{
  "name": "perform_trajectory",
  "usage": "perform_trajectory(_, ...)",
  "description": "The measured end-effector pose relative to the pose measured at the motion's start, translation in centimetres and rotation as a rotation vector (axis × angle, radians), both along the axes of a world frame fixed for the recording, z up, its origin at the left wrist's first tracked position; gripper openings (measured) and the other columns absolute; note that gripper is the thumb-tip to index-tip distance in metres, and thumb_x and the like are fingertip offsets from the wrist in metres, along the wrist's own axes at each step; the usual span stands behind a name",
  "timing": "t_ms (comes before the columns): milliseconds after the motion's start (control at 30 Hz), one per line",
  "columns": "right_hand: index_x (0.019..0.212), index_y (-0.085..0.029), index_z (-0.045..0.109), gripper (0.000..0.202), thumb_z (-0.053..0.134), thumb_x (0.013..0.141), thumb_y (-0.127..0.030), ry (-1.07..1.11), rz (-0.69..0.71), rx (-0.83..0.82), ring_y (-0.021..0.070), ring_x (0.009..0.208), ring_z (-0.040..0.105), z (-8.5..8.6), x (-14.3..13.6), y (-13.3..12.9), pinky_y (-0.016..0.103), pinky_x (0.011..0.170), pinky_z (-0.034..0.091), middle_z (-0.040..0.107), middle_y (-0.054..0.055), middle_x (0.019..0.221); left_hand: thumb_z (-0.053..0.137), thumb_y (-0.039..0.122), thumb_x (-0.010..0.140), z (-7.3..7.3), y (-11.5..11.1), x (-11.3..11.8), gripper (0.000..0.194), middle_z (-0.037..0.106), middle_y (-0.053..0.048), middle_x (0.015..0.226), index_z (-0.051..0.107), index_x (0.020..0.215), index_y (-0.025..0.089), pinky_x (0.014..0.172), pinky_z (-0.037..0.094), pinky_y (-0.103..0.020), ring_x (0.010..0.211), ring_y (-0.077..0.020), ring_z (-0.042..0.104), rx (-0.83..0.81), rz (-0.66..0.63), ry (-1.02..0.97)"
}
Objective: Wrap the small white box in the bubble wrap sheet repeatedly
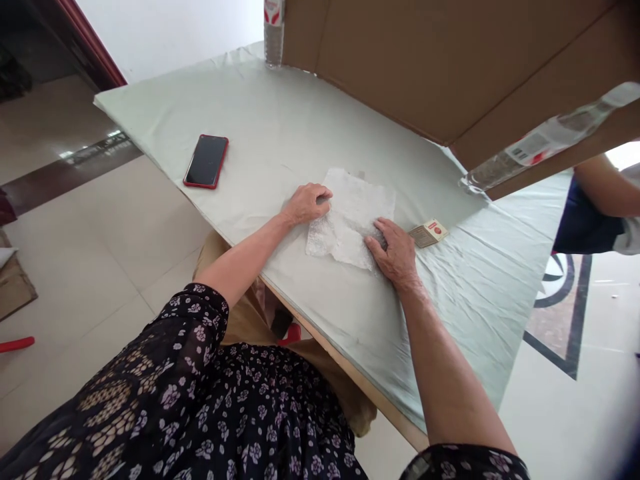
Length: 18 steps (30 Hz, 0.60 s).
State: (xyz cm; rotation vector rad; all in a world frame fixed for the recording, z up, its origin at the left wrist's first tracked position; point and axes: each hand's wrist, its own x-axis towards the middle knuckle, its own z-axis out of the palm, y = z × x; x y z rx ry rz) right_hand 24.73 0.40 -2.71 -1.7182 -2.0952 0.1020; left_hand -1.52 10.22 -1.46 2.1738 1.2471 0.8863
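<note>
A crinkled, whitish, half-see-through sheet lies spread on the table, its bubbly texture like that of bubble wrap. My left hand rests at its left edge, fingers curved and a gap showing between thumb and forefinger. On the sheet's right side lies my right hand, its fingers stretched out and apart over the edge. Just beyond the right hand sits a small tan and cream box with a red mark.
A pale green cloth covers the table. A red-cased phone lies at left. A big cardboard panel rises behind, with a plastic bottle and another bottle along its edges. Another person's arm shows at right.
</note>
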Motion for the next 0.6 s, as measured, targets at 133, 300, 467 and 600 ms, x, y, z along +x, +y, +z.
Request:
perform_trajectory(133,0.135,-0.020,0.060,0.052,0.047,0.094,-0.049,-0.013,0.002,-0.004,0.0317,0.135,0.052,-0.03,0.04,0.07,0.053,0.111,0.039,0.059,0.013,0.144,0.054,0.020,0.072,0.02,0.02,-0.02,0.026,0.075,-0.006,0.102,0.070,0.093,0.019,0.097,0.050,-0.038,0.098,-0.0221,0.065,0.000,0.000,-0.005)
perform_trajectory(300,0.133,-0.018,0.061,0.052,0.047,0.094,-0.049,0.000,0.011,0.011,0.0306,0.135,0.053,-0.10,0.11,0.09,0.051,0.111,0.040,0.060,0.014,0.143,0.054,0.020,0.072,0.02,0.05,0.09,0.026,0.075,-0.006,0.101,0.070,0.092,0.019,0.096,0.050,-0.038,0.097,-0.0223,0.065,0.001,0.005,-0.005)
perform_trajectory(467,0.133,-0.020,0.061,0.051,0.047,0.093,-0.048,0.008,0.021,0.012,0.0311,0.135,0.053,-0.13,0.24,0.09,0.053,0.110,0.041,0.061,0.014,0.142,0.054,0.022,0.072,-0.06,0.04,0.19,0.025,0.075,-0.006,0.100,0.071,0.091,0.020,0.095,0.050,-0.039,0.095,-0.0220,0.065,0.004,0.006,-0.005)
perform_trajectory(600,0.133,-0.020,0.061,0.050,0.048,0.093,-0.047,0.017,0.022,0.011,0.0312,0.135,0.053,-0.15,0.25,0.10,0.053,0.111,0.040,0.060,0.014,0.143,0.054,0.021,0.072,-0.10,0.03,0.14,0.024,0.075,-0.005,0.100,0.070,0.090,0.020,0.096,0.050,-0.038,0.096,-0.0218,0.065,0.012,0.003,-0.004)
